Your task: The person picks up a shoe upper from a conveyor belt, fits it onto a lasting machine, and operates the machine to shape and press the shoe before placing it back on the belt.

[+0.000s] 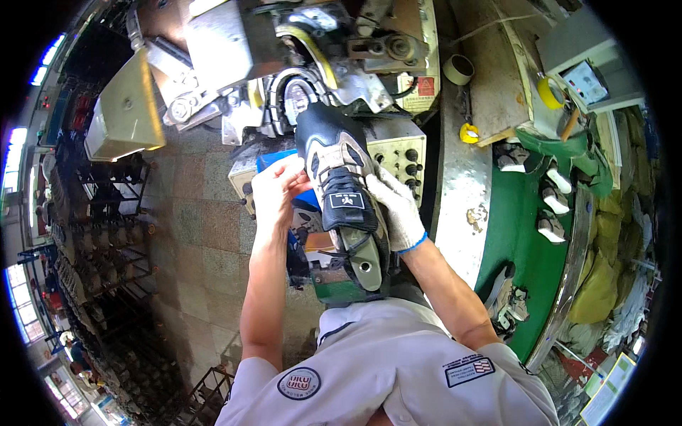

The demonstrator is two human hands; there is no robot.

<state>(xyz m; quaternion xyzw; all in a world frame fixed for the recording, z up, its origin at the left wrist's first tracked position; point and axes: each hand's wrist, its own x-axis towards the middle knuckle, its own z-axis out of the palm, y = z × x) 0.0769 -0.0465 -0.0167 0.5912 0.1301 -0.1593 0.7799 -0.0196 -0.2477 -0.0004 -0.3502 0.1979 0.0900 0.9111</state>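
A black and beige shoe upper (330, 153) with black laces is stretched over an olive-green shoe last (367, 266), whose end with a round hole points toward me. Its black toe points away, right in front of the curved metal clamp (295, 96) of a machine. My right hand (396, 211), in a white glove with a blue cuff, grips the upper's right side. On the other side, my bare left hand (278, 188) has its fingers curled and pressed together, fingertips at the upper's left edge. What lies under the shoe is partly hidden.
Control boxes with black knobs (410, 167) flank the shoe below the machine. On the right, a green bench surface (522, 263) carries several shoes, and tape rolls (458, 69) lie farther back. Shoe racks (106, 255) stand at left; a beige lamp-like housing (124, 113) hangs nearby.
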